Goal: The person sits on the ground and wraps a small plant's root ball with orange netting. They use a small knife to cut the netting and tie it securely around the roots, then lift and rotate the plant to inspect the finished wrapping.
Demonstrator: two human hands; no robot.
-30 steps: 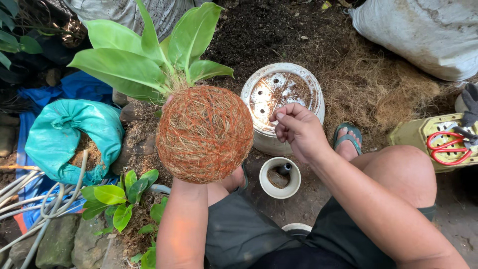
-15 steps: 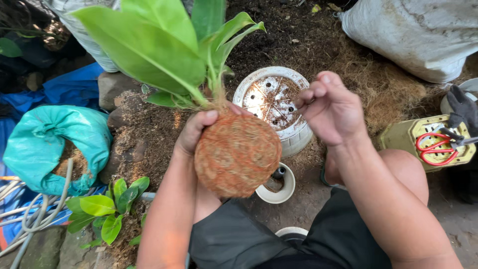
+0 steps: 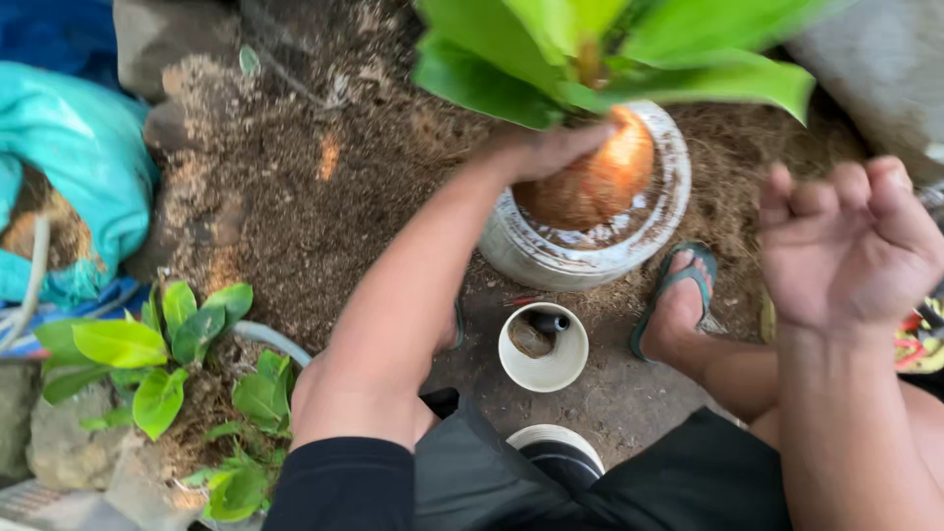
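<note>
Your left hand (image 3: 541,149): grasping the round brown fibre-wrapped root ball (image 3: 595,182) of a broad-leaved green plant (image 3: 590,49), held over the round white plastic pot (image 3: 590,258). Your right hand (image 3: 846,246): loosely curled, empty, well apart.

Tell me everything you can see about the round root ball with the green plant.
The root ball is a round mass wrapped in orange-brown fibre, like coconut husk. Broad, glossy green leaves rise from its top and hide part of it. It sits in the mouth of a stained white pot on the soil. The left hand grips its upper side. The right hand is apart from it, loosely curled.
</note>
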